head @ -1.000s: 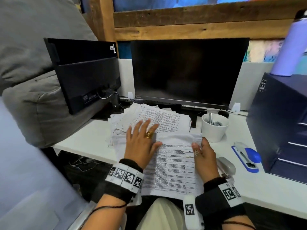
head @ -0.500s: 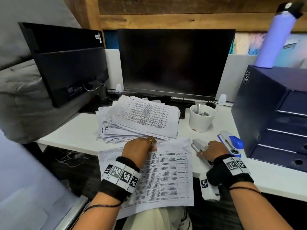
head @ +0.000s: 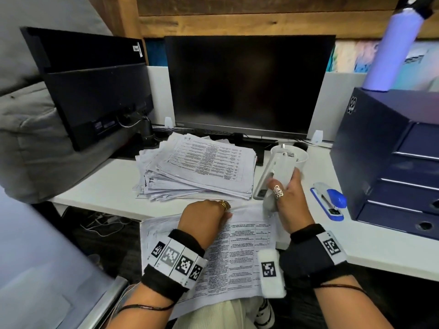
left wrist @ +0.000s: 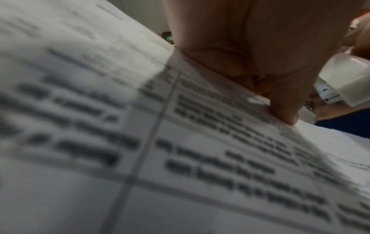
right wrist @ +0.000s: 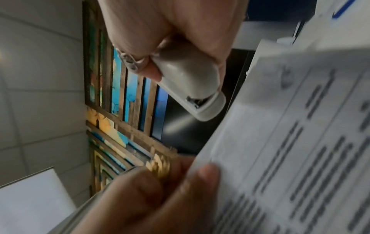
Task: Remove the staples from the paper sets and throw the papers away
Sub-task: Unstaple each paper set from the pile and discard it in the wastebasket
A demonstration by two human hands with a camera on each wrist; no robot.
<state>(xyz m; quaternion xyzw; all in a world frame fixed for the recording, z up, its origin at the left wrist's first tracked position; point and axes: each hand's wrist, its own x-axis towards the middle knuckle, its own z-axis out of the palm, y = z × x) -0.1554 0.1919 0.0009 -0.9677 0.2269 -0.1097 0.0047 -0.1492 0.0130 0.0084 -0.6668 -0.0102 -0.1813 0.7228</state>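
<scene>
A stapled paper set [head: 240, 252] with printed tables lies over the desk's front edge and my lap. My left hand [head: 206, 217] pinches its top edge, thumb [right wrist: 202, 175] on the printed face of the sheets [right wrist: 300, 142]. My right hand [head: 285, 193] grips a grey stapler [head: 273, 172] lifted off the desk, its far end tilted up towards the cup. In the right wrist view the stapler's metal-toothed end [right wrist: 192, 90] hangs close to the paper's top corner. The left wrist view shows blurred paper [left wrist: 180, 158] under my thumb [left wrist: 284, 107].
A tall pile of paper sets [head: 202, 167] sits behind my hands before a dark monitor [head: 249, 84]. A white cup [head: 300, 157], a blue stapler [head: 330, 200] and a navy drawer box [head: 392, 162] with a purple bottle [head: 392, 48] stand right. A second monitor [head: 95, 86] stands left.
My right hand left the paper, took the grey stapler from the desk at the right and raised it. My left hand curled onto the paper's top edge and drew the set nearer.
</scene>
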